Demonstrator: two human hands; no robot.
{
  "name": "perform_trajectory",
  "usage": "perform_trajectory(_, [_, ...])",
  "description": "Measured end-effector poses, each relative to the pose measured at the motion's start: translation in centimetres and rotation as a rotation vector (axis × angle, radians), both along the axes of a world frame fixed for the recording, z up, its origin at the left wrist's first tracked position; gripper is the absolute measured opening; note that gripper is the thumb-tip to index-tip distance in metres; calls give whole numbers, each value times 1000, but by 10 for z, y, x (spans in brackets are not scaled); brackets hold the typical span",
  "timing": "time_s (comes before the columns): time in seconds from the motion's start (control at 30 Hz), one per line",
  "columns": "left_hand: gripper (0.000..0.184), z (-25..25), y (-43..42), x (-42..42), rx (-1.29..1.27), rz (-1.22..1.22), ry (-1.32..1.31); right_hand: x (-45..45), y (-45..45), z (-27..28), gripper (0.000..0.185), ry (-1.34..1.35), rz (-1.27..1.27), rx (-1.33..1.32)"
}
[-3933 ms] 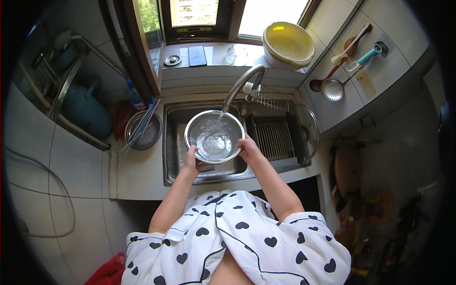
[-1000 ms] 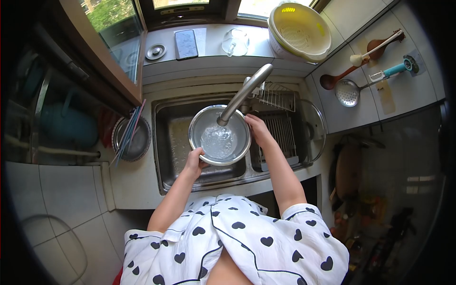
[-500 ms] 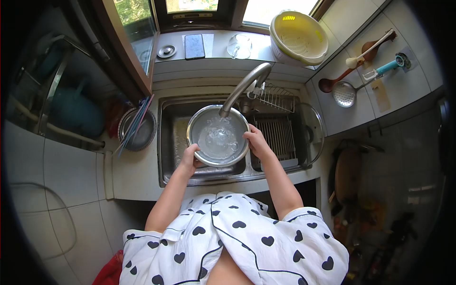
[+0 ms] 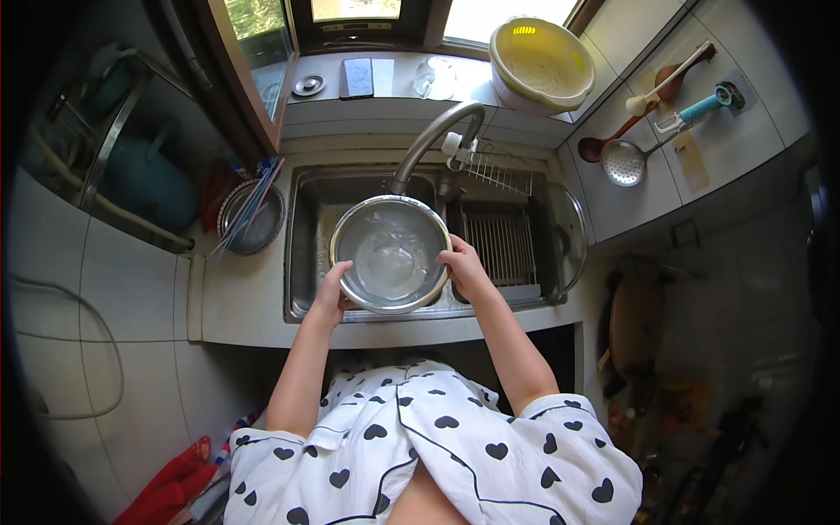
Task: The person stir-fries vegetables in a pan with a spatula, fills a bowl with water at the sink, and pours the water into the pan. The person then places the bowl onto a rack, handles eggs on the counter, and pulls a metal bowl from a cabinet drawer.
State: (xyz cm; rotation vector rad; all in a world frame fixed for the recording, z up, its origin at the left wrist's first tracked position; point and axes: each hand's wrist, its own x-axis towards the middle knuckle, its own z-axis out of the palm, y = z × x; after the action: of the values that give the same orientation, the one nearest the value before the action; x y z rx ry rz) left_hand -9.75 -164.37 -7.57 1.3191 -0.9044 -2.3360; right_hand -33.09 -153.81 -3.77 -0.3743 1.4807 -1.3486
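Note:
Between my hands is a round metal bowl (image 4: pixel 435 293) with water in it, held over the front of the sink's left basin. My left hand (image 4: pixel 332 290) grips its left rim, thumb on top and fingers hidden beneath. On the right rim my right hand (image 4: pixel 464 268) holds it the same way. The curved metal faucet (image 4: pixel 426 138) stands behind, its spout end just beyond the bowl's far rim. The water's surface looks rippled. Part of the left sink basin (image 4: pixel 304 254) shows around the bowl.
A dish rack (image 4: pixel 499 241) and a glass lid (image 4: pixel 570 232) occupy the right basin. Left of the sink stands another metal bowl (image 4: pixel 262 227) with chopsticks across it. A phone (image 4: pixel 356 78) and a yellow-lined colander (image 4: pixel 542 74) rest on the sill. Ladles and a skimmer (image 4: pixel 624 164) hang at right.
The bowl has come toward me and slightly left, out from under the faucet spout. Both hands have kept their hold on its rim.

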Motion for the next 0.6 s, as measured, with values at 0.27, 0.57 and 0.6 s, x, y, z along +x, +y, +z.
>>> perform_trajectory(0.27, [76,41,4,12,-89,-164,5,30,31,18,38,9,-130,-33])
perform_trajectory(0.57, [86,60,-18,33,-129,-469,-7,89,58,16,38,4,-410,-122])
perform_trajectory(0.6, [87,63,-21,34,-150,-501,0,96,61,20,38,2,-444,-133])
